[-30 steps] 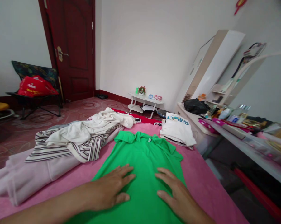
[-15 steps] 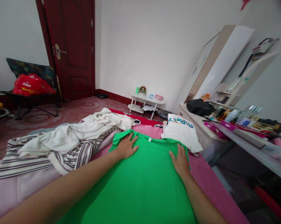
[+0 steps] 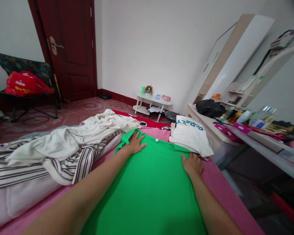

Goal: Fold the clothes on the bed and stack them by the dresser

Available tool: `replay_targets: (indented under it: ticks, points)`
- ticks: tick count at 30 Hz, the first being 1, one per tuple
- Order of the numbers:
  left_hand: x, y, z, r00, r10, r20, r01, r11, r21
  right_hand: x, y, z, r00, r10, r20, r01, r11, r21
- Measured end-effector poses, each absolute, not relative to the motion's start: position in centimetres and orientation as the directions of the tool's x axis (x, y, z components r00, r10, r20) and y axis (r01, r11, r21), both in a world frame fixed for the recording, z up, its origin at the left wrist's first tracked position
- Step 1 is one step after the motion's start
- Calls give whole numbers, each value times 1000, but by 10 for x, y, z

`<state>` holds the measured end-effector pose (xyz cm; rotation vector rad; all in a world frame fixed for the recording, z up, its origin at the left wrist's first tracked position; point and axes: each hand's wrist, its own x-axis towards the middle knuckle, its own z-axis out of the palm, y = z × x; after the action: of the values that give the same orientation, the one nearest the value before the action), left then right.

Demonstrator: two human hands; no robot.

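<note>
A green T-shirt (image 3: 152, 182) lies spread out on the pink bed sheet (image 3: 220, 186), its neckline and small white tag at the far end. On its far left shoulder rests my left hand (image 3: 136, 143), palm down with fingers spread. My right hand (image 3: 193, 164) lies at the shirt's right edge near the other sleeve, thumb apart and fingers slightly bent. Just beyond it sits a folded white T-shirt (image 3: 192, 135) with printed lettering. Left of the green shirt, a white garment (image 3: 56, 143) is heaped over a black-and-white striped one (image 3: 22, 171).
A dressing table (image 3: 208, 125) along the right holds a black bag (image 3: 210, 108) and several bottles. A low white table (image 3: 149, 98) stands by the wall. At left, a folding chair (image 3: 17, 63) bears a red bag (image 3: 27, 85) beside the dark red door (image 3: 71, 49).
My right hand has moved outward and slightly nearer along the shirt's right edge, its fingers more bent. My left hand stays on the left shoulder. The view has shifted slightly.
</note>
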<state>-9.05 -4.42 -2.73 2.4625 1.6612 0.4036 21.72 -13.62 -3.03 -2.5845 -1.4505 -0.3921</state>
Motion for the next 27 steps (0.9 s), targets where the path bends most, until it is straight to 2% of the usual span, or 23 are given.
replay_targets:
  ticks: [3,5,8,10,13,21,27]
  points:
    - [-93,-51,-16,401,915,40,883,-398,247,206,-142,-27,358,842,403,901,-425,89]
    - [-91,-49,-10,399,917,-16,894,-385,231,200,-145,-24,163,895,416,966,-231,119]
    - [-84,-38,-6,360,933,-10,911,-349,222,197,-148,-22,-131,921,367,991,128,32]
    - [-77,-29,-7,345,938,15,916,-340,214,199,-147,-24,-195,910,366,975,222,-33]
    - [-69,-18,-11,327,943,55,922,-331,203,203,-144,-29,-151,926,347,984,174,-36]
    - [-58,-23,-20,260,955,139,937,-285,204,204,-135,-39,57,982,180,993,-75,94]
    - [-80,-76,-24,386,918,90,896,-397,198,197,-137,-38,170,976,133,977,-184,104]
